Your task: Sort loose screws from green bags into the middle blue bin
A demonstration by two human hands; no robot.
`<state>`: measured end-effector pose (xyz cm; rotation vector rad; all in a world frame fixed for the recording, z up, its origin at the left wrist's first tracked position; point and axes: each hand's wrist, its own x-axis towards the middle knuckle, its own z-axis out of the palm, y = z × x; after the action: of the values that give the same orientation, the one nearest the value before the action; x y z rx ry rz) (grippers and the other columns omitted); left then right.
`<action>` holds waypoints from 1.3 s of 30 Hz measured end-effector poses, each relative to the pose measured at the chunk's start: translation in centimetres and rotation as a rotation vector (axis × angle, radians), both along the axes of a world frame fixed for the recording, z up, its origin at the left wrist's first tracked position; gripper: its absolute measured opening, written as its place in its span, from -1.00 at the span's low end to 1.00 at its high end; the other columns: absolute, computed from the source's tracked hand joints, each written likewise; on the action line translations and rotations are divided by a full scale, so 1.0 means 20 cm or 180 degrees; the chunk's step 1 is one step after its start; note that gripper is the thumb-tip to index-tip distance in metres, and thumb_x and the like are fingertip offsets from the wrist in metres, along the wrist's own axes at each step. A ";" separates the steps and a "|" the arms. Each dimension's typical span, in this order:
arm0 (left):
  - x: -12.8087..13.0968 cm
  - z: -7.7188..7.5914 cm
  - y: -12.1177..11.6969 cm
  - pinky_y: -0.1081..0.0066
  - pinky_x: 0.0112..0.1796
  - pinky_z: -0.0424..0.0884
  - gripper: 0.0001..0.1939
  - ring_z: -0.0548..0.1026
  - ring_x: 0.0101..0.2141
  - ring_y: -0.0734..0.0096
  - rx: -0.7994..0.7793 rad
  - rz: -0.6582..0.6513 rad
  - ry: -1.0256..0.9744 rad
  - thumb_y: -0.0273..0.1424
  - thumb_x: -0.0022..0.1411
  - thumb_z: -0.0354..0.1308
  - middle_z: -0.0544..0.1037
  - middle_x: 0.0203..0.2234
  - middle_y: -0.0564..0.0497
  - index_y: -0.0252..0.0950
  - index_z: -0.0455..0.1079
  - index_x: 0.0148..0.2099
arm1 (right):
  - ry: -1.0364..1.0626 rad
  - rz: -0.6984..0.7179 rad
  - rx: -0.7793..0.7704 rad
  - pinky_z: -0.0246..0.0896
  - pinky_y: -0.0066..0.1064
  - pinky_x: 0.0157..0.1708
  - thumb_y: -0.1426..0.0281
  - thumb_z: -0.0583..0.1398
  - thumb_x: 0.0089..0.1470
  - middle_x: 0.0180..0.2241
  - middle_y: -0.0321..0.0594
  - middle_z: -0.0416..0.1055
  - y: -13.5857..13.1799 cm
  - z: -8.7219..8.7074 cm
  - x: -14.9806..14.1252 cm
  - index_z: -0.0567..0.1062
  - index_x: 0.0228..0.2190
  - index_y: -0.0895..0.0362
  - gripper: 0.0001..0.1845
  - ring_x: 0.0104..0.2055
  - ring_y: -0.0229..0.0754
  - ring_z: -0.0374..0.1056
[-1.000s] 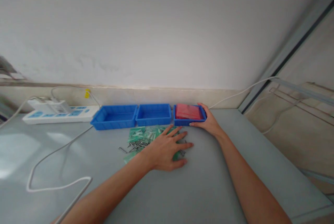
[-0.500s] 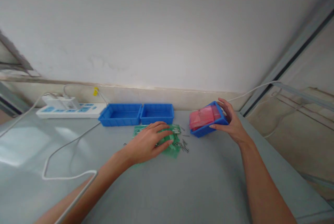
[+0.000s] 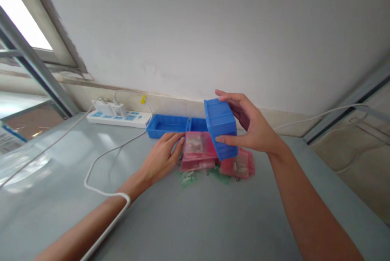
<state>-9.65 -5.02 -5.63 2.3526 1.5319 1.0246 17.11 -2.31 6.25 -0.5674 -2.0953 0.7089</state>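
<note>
Cable, white [image 3: 105, 232], crossed over the left forearm [image 3: 91, 220] at near left, its slack lying on the grey tabletop [image 3: 183, 222]. Beyond it, green packets [image 3: 187, 177] showed from beneath the pink packets [image 3: 196, 145]. These pink packets lay in a larger group at left and a smaller one at right, overlapping unevenly, probably because they lay loose rather than stacked. Left hand [image 3: 164, 155] rested low at the pile's left edge, fingers loosely bent (could not tell whether they pinched a packet or only touched it), perhaps as a stop against sliding. Right hand [image 3: 252, 125] grasped the tilted blue tray [image 3: 221, 117] above the pile, thumb across its near side, fingers over its far side; the two-sided hold probably steadied it with its mouth turned left and down. Contact between tray and packets: unclear. Farther back, two blue trays [image 3: 166, 133] stood side by side, the right one partly hidden. Power strip [image 3: 134, 119] with adapters [image 3: 115, 110] sat left of them by the wall [image 3: 183, 42], probably set back to keep the plugs away from the hands.
</note>
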 end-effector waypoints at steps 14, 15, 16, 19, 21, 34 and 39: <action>0.18 0.06 -0.01 -0.04 0.26 0.26 -0.22 0.31 0.26 -0.05 0.0263 -0.0815 0.0319 -0.08 0.29 0.21 0.36 0.27 -0.23 -0.26 0.10 0.42 | 0.0390 -0.0443 0.0130 0.22 -0.03 0.30 0.09 0.52 -0.18 0.29 -0.17 0.28 0.01 -0.05 0.09 0.35 0.17 -0.06 -0.10 0.36 0.11 0.18; 0.20 0.05 0.00 -0.05 0.25 0.28 -0.14 0.32 0.25 -0.06 0.0185 -0.0790 0.0210 -0.06 0.25 0.25 0.34 0.28 -0.25 -0.25 0.03 0.44 | 0.0423 -0.0394 0.0108 0.23 -0.04 0.29 0.09 0.51 -0.17 0.28 -0.17 0.28 0.01 -0.06 0.06 0.35 0.16 -0.06 -0.11 0.37 0.10 0.17; 0.22 0.04 0.00 -0.04 0.22 0.32 -0.11 0.35 0.24 -0.06 0.0104 -0.0748 0.0049 -0.07 0.23 0.26 0.35 0.27 -0.26 -0.25 -0.01 0.45 | 0.0463 -0.0351 0.0103 0.24 -0.05 0.29 0.08 0.50 -0.15 0.28 -0.17 0.28 0.00 -0.06 0.04 0.34 0.16 -0.06 -0.11 0.37 0.09 0.17; 0.24 0.03 0.02 0.09 0.05 0.49 -0.21 0.54 0.05 0.09 -0.0064 -0.0510 -0.0834 -0.24 0.27 0.18 0.47 0.14 -0.23 -0.24 -0.05 0.44 | 0.0516 -0.0351 0.0141 0.23 -0.04 0.29 0.00 0.46 -0.11 0.29 -0.16 0.25 -0.01 -0.07 -0.05 0.27 0.20 -0.06 -0.08 0.37 0.08 0.16; 0.21 0.04 0.03 0.24 -0.12 0.57 -0.26 0.62 -0.20 0.29 -0.0123 -0.0219 -0.1557 -0.32 0.28 0.11 0.54 -0.03 -0.13 -0.22 -0.06 0.43 | 0.0506 -0.0438 0.0190 0.19 -0.01 0.32 -0.06 0.45 -0.14 0.29 -0.16 0.23 0.00 -0.06 -0.09 0.23 0.24 -0.08 0.00 0.38 0.10 0.13; 0.20 0.12 0.05 0.31 -0.31 0.47 -0.51 0.61 -0.41 0.20 -0.0488 0.0391 -0.0458 -0.18 0.34 0.13 0.63 -0.39 0.02 -0.20 0.20 0.24 | 0.1515 -0.0743 -0.0839 0.32 0.19 0.11 -0.06 0.20 0.07 0.21 -0.11 0.37 0.07 -0.39 0.17 0.17 0.28 -0.13 -0.19 0.17 0.20 0.39; 0.27 0.10 0.14 0.36 -0.39 0.44 -0.51 0.61 -0.43 0.18 -0.0657 0.0454 -0.0771 -0.27 0.20 0.25 0.60 -0.48 0.06 -0.20 0.23 0.14 | 0.2312 -0.1417 -0.0678 0.34 0.01 0.08 0.10 0.24 0.13 0.07 -0.15 0.45 0.16 -0.52 0.37 0.46 0.00 -0.06 -0.58 0.06 0.04 0.42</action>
<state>-4.19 -2.13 -3.72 1.9295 1.6410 1.0777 24.45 0.98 -4.22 -0.7285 -1.1798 0.7361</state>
